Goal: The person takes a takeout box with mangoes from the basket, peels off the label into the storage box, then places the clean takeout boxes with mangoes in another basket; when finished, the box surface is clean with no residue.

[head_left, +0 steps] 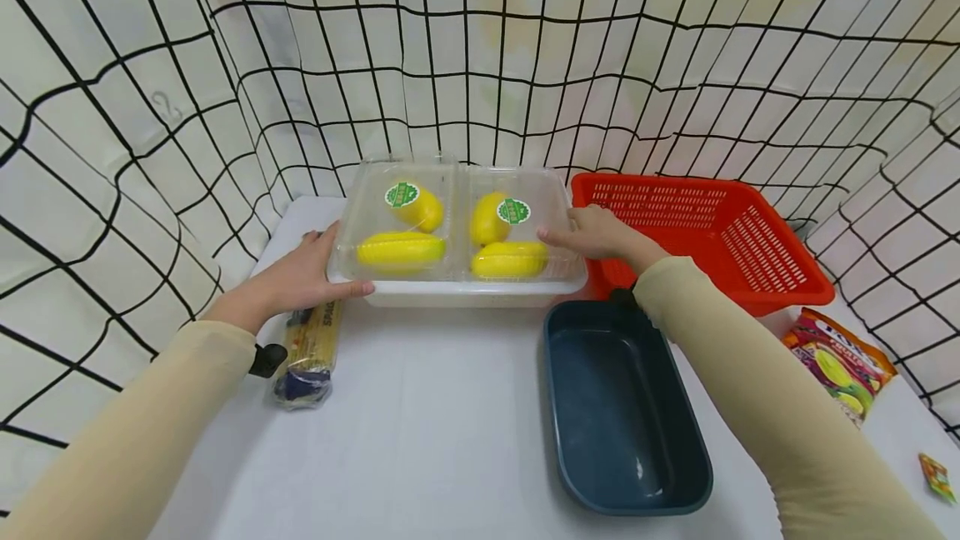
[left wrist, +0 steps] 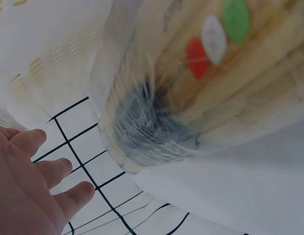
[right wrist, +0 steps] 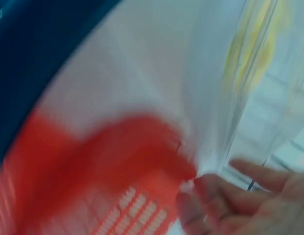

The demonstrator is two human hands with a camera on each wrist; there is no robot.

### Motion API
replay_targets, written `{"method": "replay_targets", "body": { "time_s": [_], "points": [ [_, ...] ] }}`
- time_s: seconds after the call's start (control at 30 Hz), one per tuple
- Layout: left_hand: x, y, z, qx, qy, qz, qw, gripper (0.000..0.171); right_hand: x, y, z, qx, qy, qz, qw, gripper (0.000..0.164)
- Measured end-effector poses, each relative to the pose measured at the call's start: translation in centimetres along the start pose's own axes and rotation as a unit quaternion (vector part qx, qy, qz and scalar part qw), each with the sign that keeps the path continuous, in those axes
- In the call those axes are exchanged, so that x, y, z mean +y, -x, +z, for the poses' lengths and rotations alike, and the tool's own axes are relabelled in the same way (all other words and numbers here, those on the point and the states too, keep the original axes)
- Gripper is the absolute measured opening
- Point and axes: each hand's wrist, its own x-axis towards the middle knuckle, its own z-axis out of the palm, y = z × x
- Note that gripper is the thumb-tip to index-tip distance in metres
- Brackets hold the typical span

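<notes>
Two clear plastic boxes, side by side, hold yellow fruit-like pieces and bear round green-and-white labels. They sit on a white basket at the back of the table. At its left end is my left hand, thumb along the front rim and fingers spread up the side. My right hand is at the right end, its thumb over the clear lid. In the left wrist view the left fingers look straight; in the right wrist view the right fingers lie extended beside the boxes.
A red basket stands right of the white one. In front of it is a dark blue tub. A spaghetti pack lies under the left wrist. A colourful snack bag and a small packet lie right. Black wire mesh surrounds the table.
</notes>
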Motion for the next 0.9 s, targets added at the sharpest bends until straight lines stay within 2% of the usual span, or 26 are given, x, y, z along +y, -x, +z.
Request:
{"method": "replay_targets", "body": {
  "time_s": [0.1, 0.2, 0.3, 0.4, 0.53, 0.63, 0.73, 0.9],
  "points": [
    [-0.1, 0.1, 0.0, -0.001, 0.000, 0.001, 1.0000, 0.117, -0.4, 0.4, 0.4, 0.015, -0.064, 0.022, 0.998, 0.074],
    [-0.1, 0.1, 0.0, -0.001, -0.003, 0.003, 1.0000, 0.117, -1.2, 0.8, 0.6, 0.035, -0.123, 0.059, 0.990, 0.076],
    [-0.1, 0.1, -0.1, -0.001, -0.005, 0.002, 1.0000, 0.117, -1.8, 0.8, 0.5, 0.057, -0.184, 0.104, 0.976, 0.081],
    [-0.1, 0.1, -0.1, -0.004, -0.004, -0.001, 1.0000, 0.118, -1.8, 0.7, 0.5, 0.069, -0.238, 0.136, 0.959, 0.079],
    [0.0, 0.1, -0.1, -0.007, -0.005, -0.001, 1.0000, 0.117, -1.6, 0.6, 0.7, 0.049, -0.256, 0.129, 0.957, 0.072],
    [-0.1, 0.1, 0.0, -0.008, -0.003, 0.000, 1.0000, 0.117, -1.6, 0.7, 1.2, 0.044, -0.258, 0.115, 0.958, 0.080],
    [-0.2, 0.1, 0.0, -0.009, -0.003, -0.001, 1.0000, 0.118, -1.7, 1.0, 1.7, 0.065, -0.288, 0.106, 0.950, 0.089],
    [-0.1, 0.0, 0.0, -0.013, -0.004, -0.005, 0.9999, 0.119, -1.8, 1.6, 2.3, 0.089, -0.342, 0.068, 0.933, 0.093]
  ]
}}
